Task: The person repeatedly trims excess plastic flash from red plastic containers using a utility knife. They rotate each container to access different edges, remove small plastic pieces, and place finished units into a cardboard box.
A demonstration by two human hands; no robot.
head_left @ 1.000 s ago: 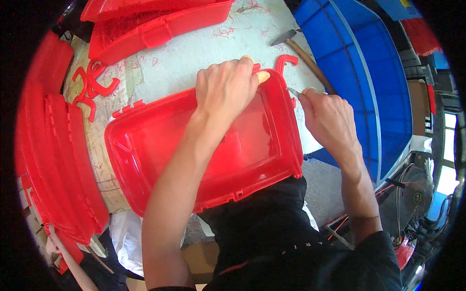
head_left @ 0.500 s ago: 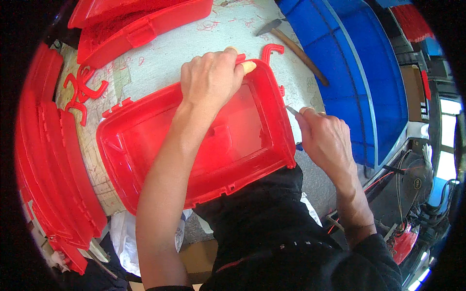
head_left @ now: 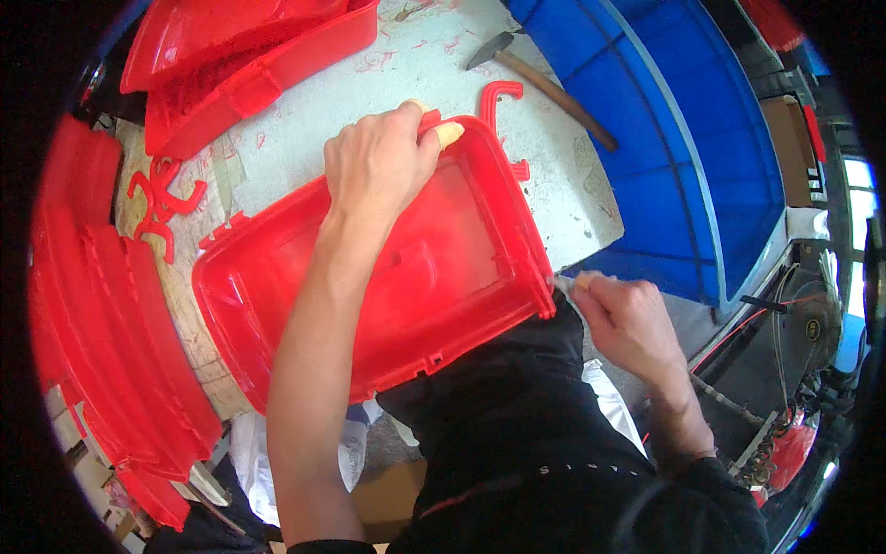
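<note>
A red plastic box (head_left: 425, 263), open side up, lies tilted across the bench edge against my body. My left hand (head_left: 377, 171) is closed on its far rim near the far right corner, with yellow covers on the thumb and a fingertip. My right hand (head_left: 632, 319) is shut on a small knife (head_left: 560, 283), mostly hidden in the fingers. Its pale blade is at the box's right edge, close to the near right corner; whether it touches cannot be made out. Just beyond the box's right side lies a red plastic handle (head_left: 491, 115).
A hammer (head_left: 554, 88) lies at the bench's far right, beside a large blue crate (head_left: 688, 185). More red boxes (head_left: 217, 111) sit at the far left, near several loose red handles (head_left: 161, 203). Stacked red parts (head_left: 120, 323) line the left side. Red shavings litter the bench (head_left: 305, 120).
My right hand has drawn the knife toward me along the box's right edge, from its middle to the near corner. My left hand keeps its hold on the rim.
</note>
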